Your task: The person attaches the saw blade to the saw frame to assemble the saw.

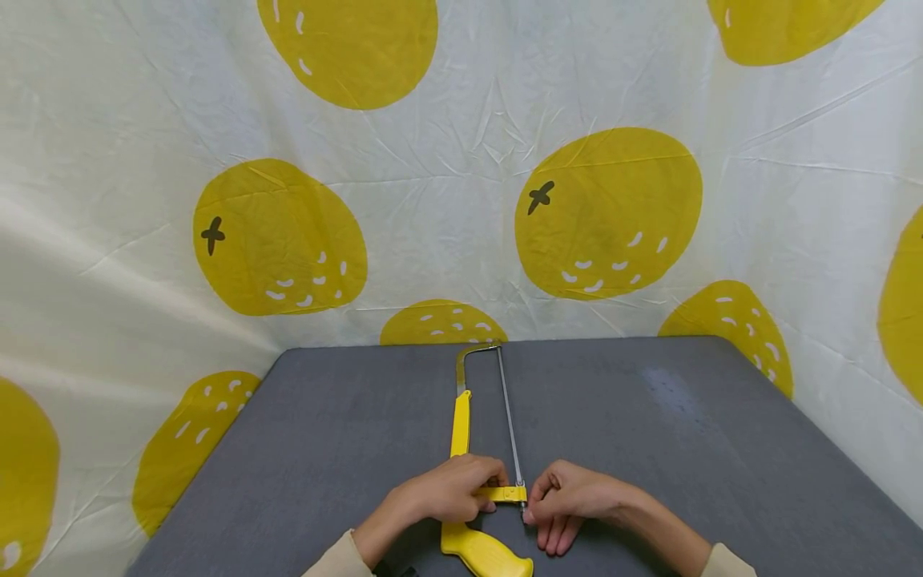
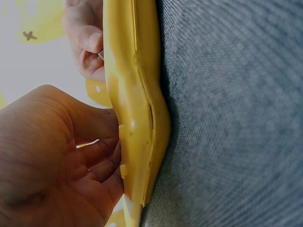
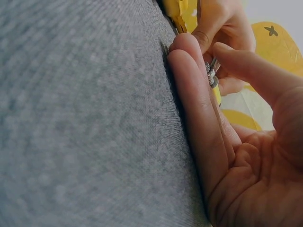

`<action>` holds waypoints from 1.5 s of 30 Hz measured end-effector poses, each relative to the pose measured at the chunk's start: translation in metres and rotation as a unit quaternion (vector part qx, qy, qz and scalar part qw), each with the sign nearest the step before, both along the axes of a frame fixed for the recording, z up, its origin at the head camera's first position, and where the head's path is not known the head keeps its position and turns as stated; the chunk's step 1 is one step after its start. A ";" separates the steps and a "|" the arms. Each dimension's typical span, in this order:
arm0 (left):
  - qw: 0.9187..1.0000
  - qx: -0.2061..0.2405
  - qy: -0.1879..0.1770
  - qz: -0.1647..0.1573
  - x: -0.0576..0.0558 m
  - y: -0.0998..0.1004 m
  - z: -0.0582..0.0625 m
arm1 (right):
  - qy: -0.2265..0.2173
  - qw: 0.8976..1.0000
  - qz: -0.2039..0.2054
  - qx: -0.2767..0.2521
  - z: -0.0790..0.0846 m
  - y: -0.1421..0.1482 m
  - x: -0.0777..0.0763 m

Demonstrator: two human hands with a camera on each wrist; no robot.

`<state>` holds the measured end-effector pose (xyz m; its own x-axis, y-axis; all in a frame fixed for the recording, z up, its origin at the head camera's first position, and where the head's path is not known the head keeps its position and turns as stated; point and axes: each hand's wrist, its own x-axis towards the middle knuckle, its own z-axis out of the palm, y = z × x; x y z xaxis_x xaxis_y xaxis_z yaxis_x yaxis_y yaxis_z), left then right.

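Note:
A hacksaw [image 1: 461, 425] with a yellow handle [image 1: 486, 553] lies on the grey surface, its blade [image 1: 509, 417] to the right and its curved metal bow at the far end. My left hand [image 1: 457, 487] holds the yellow crosspiece [image 1: 510, 494] at the blade's near end between thumb and fingers. At that same end, my right hand [image 1: 573, 501] pinches a small metal tension screw [image 3: 210, 71] with thumb and index finger. The fingers cover part of the screw, so its exact shape is hidden. In the left wrist view the yellow frame [image 2: 135, 118] rests along the cloth.
The grey cloth-covered table [image 1: 346, 433] extends around the saw. Behind it and at the sides hangs a white sheet [image 1: 433, 240] printed with yellow fruit. A small dark object [image 1: 407, 571], mostly cut off, lies at the bottom edge near the left sleeve.

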<state>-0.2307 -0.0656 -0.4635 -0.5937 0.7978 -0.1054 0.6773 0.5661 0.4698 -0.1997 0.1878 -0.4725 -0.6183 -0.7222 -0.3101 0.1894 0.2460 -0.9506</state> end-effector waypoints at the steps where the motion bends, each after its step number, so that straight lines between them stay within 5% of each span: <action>1: 1.000 0.000 -0.001 0.001 0.000 0.000 0.000 | 0.000 1.000 0.000 0.000 0.000 0.000 0.000; 45: 1.000 -0.005 -0.015 0.016 0.002 0.003 0.004 | -0.009 1.000 0.010 -0.015 -0.001 0.002 -0.003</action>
